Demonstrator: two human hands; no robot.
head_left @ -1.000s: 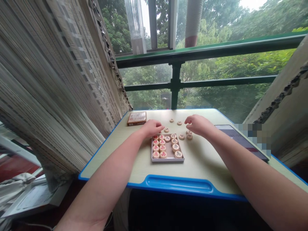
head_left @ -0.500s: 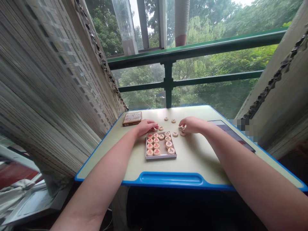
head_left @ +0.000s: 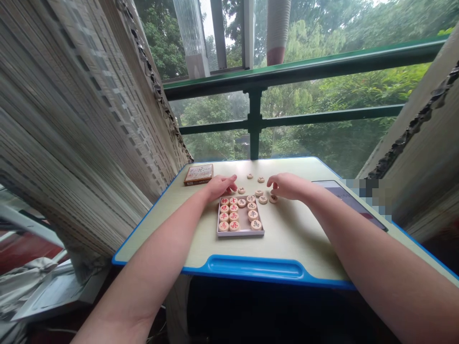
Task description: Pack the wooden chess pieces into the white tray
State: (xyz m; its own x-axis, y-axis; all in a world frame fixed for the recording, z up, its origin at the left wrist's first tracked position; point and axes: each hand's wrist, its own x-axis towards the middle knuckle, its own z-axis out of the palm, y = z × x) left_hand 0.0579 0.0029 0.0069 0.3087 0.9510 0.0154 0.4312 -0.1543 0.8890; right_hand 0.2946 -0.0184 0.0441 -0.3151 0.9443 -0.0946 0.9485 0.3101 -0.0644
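A shallow grey box (head_left: 245, 233) on the pale table (head_left: 294, 239) holds several round wooden chess pieces with red or black characters. More loose pieces (head_left: 263, 199) lie just behind the box, and two others (head_left: 255, 177) sit farther back. My left hand (head_left: 218, 185) rests at the box's far left corner, fingers curled and pinched over a piece I cannot make out. My right hand (head_left: 287, 185) hovers at the loose pieces to the right, fingers bent downward near one piece (head_left: 273, 198).
A brown box lid (head_left: 198, 174) lies at the table's back left. A dark tablet (head_left: 349, 203) lies on the right side. Woven curtains hang on both sides; a green railing and window stand behind. The table has a blue rim and front groove (head_left: 256, 267).
Both hands have stayed by the loose pieces behind the box, shifting only slightly. The camera view has swung a little.
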